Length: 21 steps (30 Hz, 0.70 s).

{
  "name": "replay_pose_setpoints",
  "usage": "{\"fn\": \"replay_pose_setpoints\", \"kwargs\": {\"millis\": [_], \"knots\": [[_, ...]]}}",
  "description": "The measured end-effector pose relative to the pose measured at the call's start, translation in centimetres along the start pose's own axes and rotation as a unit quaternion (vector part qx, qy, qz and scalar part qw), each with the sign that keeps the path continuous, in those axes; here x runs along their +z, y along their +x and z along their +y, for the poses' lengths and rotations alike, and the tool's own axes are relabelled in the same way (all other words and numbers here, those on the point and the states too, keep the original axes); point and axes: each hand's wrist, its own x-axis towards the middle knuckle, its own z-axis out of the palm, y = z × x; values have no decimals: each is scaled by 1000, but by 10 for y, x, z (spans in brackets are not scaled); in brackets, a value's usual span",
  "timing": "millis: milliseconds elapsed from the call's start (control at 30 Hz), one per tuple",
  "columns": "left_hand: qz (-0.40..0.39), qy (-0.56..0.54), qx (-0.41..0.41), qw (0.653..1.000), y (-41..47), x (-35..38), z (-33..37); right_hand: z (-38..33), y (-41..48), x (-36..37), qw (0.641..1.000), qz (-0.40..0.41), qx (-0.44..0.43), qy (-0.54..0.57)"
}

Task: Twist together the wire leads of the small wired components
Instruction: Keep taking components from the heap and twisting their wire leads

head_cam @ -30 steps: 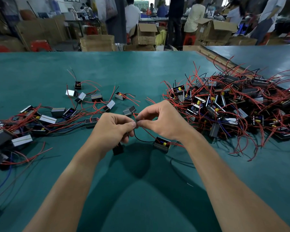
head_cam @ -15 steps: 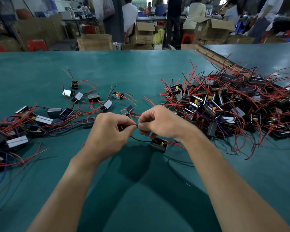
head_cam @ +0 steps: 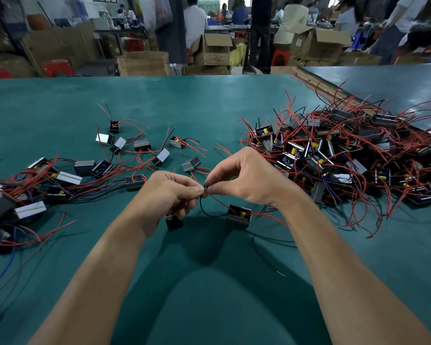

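Note:
My left hand (head_cam: 168,192) and my right hand (head_cam: 244,179) meet above the green table (head_cam: 209,282), fingertips pinching the same joined wire leads (head_cam: 205,190). A black lead loops down from the pinch to a small black component (head_cam: 239,216) standing on the table below my right wrist. A second small black component (head_cam: 174,222) hangs or rests just under my left hand, partly hidden by my fingers. A red lead also runs from the pinch toward the right component.
A big tangled heap of black components with red leads (head_cam: 346,160) fills the right side. Scattered and chained components (head_cam: 67,178) lie to the left and behind my hands. Cardboard boxes (head_cam: 212,49) and people stand beyond the table's far edge.
Both hands stay pinched together on the leads, with small finger shifts at the join. The component under my left hand shows again below my fingers.

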Motion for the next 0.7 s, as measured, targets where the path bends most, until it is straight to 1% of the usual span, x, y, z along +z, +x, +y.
{"fn": "replay_pose_setpoints", "kwargs": {"millis": [100,167,300,367,467,567,633,700], "knots": [[-24,9,-3,1000,-1,-1,1,-2,-2,-1,1000,-9,4,3],[-26,22,6,999,-2,-1,2,-3,-2,-2,1000,-20,10,6],[-13,42,61,997,-3,-1,-1,-3,-2,1,999,-20,33,29],[3,73,104,992,-2,-1,-3,-2,-1,4,997,-18,59,45],[29,171,166,971,-2,2,-6,0,1,7,990,-21,123,70],[45,220,201,953,-1,6,-9,4,3,9,973,-18,187,135],[45,202,198,958,0,6,-7,5,3,8,973,-17,176,146],[37,139,172,975,2,5,-5,6,3,7,983,-10,126,130]]}}
